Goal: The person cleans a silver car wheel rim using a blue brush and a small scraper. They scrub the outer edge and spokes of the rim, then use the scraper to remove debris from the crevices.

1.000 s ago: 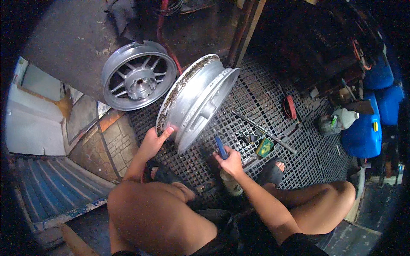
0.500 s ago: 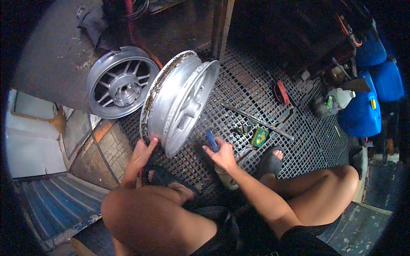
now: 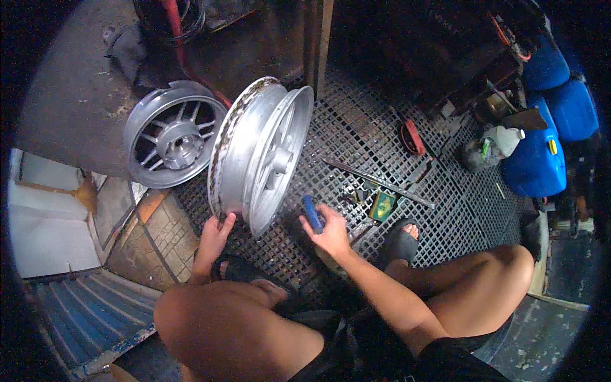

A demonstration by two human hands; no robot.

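A silver alloy wheel rim [image 3: 245, 153] stands on edge, leaning slightly, on the black grid floor in front of me. Brown grime runs along its left lip. My left hand [image 3: 217, 237] grips the lower edge of that lip, thumb on the outside. To the right of the rim, my right hand [image 3: 330, 230] is closed around a blue oblong block-like tool [image 3: 312, 214], whose working side I cannot make out; it is apart from the rim. Behind and left, a second silver spoked rim [image 3: 172, 137] leans against the first.
A metal bar [image 3: 382, 183], a green-and-yellow box [image 3: 382, 207] and a red-handled item [image 3: 412, 137] lie on the grid mats. Blue jerrycans [image 3: 536, 159] and a white bottle [image 3: 506, 140] stand at the right. A ribbed blue panel [image 3: 95, 318] is at lower left.
The rim appears turned: its grimy lip shows a thinner, patchier stain pattern. The view has shifted slightly. My left hand stays on the lip, and my right hand still holds the blue tool.
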